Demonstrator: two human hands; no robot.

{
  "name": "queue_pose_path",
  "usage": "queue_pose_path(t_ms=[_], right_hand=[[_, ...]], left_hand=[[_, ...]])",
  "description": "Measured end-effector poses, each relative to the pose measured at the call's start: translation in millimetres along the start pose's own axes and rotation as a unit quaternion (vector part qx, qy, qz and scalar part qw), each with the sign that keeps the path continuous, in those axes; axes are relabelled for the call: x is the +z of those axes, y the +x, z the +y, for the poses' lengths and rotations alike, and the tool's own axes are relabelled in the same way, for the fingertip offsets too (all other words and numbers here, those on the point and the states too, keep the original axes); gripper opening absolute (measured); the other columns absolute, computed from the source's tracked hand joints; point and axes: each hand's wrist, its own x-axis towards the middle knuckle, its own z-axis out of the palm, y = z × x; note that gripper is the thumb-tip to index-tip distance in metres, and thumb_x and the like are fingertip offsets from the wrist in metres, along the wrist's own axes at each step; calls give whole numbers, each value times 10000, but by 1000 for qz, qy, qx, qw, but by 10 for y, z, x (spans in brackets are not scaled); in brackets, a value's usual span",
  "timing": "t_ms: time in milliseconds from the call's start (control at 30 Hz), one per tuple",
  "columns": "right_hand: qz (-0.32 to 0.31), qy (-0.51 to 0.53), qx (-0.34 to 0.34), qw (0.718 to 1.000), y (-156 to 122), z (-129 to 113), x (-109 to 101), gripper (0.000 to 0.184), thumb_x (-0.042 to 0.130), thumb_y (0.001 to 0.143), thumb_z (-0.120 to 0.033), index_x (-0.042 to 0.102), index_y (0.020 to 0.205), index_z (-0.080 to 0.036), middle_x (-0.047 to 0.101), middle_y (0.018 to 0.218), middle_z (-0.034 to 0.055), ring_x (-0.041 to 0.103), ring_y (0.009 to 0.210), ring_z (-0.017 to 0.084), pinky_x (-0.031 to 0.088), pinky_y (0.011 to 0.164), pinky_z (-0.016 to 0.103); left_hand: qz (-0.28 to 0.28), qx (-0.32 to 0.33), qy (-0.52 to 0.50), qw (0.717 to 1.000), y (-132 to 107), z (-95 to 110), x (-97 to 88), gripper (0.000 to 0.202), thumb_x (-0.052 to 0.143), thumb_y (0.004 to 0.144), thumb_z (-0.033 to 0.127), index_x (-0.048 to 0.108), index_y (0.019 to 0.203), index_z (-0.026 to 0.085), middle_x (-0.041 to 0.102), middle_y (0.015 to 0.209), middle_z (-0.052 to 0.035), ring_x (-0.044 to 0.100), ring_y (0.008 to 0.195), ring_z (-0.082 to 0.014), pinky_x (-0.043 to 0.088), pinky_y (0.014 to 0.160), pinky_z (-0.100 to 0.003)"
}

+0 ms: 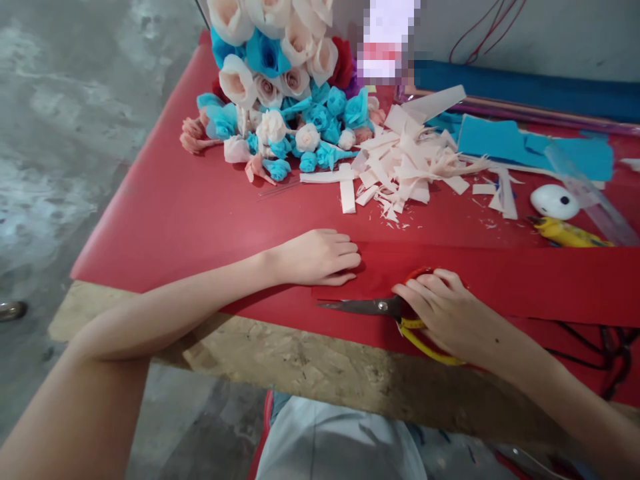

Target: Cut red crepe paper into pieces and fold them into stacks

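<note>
A long strip of red paper [530,280] runs across the red-covered table from the middle to the right edge of the view. My left hand [320,257] rests on its left end, fingers curled and holding it down against the table. In my right hand [440,310] is a pair of scissors [367,306] with one red and one yellow handle. Their dark blades point left along the strip's near edge, below my left hand, and look closed or nearly so. My left fingertips are partly hidden.
Pale, blue and red paper flowers [270,60] are heaped at the back left. Pale paper scraps [410,160] lie beside them. Farther right are blue paper [535,147], a white rounded object [555,201] and a yellow tool [570,232]. The bare board edge [300,360] faces me.
</note>
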Motion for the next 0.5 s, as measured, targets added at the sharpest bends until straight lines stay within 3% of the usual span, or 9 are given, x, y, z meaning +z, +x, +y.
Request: queue_pose_path(t_ms=[500], right_hand=[[73,-1,-24,997,70,40,-71,256,367,830,-40,595,943,-71,584,723,76,462,701,201,330,771,352]], left_hand=[[-7,6,13,1000,15,6,-24,229,405,906,278,531,748,169,586,713,-28,505,666,-148,368,601,-273]])
